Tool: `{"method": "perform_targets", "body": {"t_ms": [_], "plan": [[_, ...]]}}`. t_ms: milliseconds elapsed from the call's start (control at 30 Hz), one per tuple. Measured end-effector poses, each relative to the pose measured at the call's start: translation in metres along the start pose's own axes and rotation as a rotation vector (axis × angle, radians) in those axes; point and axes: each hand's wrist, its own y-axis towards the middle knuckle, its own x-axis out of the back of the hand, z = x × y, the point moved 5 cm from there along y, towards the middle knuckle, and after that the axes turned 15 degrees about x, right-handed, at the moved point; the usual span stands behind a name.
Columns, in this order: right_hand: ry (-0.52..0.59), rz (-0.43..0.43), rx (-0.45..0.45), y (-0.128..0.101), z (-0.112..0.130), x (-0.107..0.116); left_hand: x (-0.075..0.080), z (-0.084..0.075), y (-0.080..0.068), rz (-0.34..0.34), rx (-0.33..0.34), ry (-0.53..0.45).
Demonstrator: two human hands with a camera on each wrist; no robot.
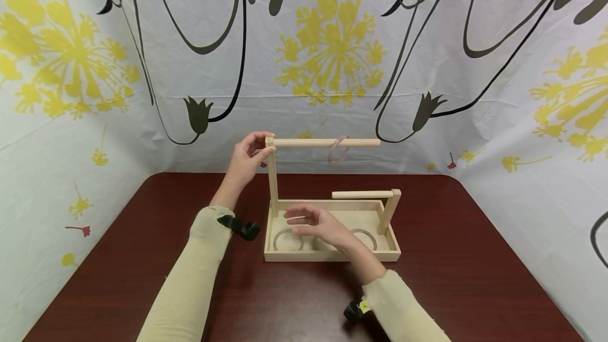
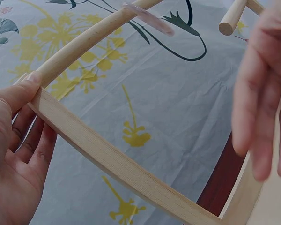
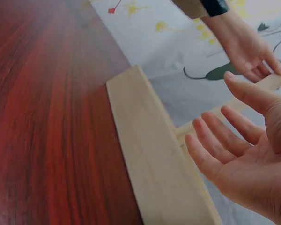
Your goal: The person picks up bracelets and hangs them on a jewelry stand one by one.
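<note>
My left hand [image 1: 246, 158] grips the top of the tall wooden post [image 1: 273, 183], with the thumb on the near side at the corner where the upper rod [image 1: 304, 142] begins. A translucent pinkish ring [image 1: 331, 158] hangs on that rod, right of its middle. Over the wooden tray [image 1: 332, 258] is my right hand [image 1: 320, 224], its fingers spread loosely with nothing between them. Below it, one clear ring [image 1: 275, 240] lies at the left of the tray floor and another ring [image 1: 375, 239] at the right. Part of a third shows beneath the right hand, mostly hidden.
A shorter post [image 1: 389, 211] rises from the tray's right end and carries a lower rod [image 1: 361, 195] pointing left. The tray stands on a dark red-brown table [image 1: 157, 236]. Behind hangs a white curtain [image 1: 266, 78] with yellow flowers.
</note>
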Motion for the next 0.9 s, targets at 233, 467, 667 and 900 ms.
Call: {"method": "perform_targets", "body": {"t_ms": [233,467,667,900], "plan": [[0.035,0.120,-0.030,0.001,-0.016,0.001,0.000,0.002,0.001,-0.002,0.007,0.005],[0.034,0.197,-0.081,0.001,-0.029,0.005,-0.001,0.002,0.002,-0.001,0.010,0.001],[-0.047,0.253,-0.082,0.002,-0.032,0.006,-0.001,0.002,0.002,-0.001,0.016,0.001],[-0.112,0.249,-0.079,0.004,-0.039,0.003,0.000,0.003,0.003,0.005,0.017,0.001]]}}
